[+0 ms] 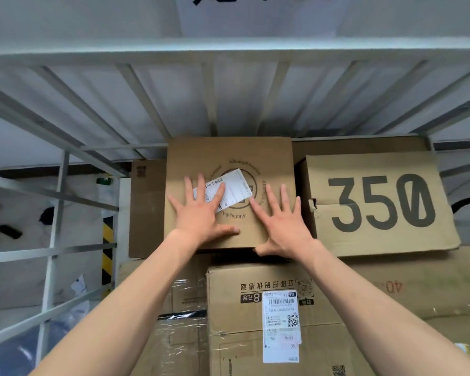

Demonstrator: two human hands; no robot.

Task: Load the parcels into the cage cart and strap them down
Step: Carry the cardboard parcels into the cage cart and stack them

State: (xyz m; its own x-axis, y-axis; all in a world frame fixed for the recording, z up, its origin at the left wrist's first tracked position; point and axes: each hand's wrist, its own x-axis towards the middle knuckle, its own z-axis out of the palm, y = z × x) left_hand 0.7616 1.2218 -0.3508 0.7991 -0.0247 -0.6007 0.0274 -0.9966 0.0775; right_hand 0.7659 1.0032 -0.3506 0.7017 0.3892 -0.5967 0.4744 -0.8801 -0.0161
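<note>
Both my hands were flat and spread wide against the front of the logo carton (198, 156), gripping nothing. My left hand (201, 210) pressed the face with its fingertips lying over the corner of a white barcode label (236, 185) stuck crookedly across the print. My right hand (282, 226) pressed beside it, the thumb down at the carton's bottom edge. The print was a dark ring of lettering around a circular emblem, too blurred for me to read.

That carton sat on the top layer inside the cage cart (57, 213), its back near the white bars. Touching it on the right was a worn carton marked "350" (377, 204) in big dark numerals. A narrow plain carton (147, 207) stood against its left side.

Underneath lay a carton printed with Chinese characters (236, 308), upside down from where I stood, with a large "8" among them. It carried a white shipping label (281, 327) with a barcode and a QR code. Left of it was a carton wrapped in clear film (179, 335). To the right, another (418, 289) showed an inverted "40".

Outside the bars stood a yellow-and-black striped post (107, 240). Overhead hung a white sign (255, 17) with cut-off black strokes.
</note>
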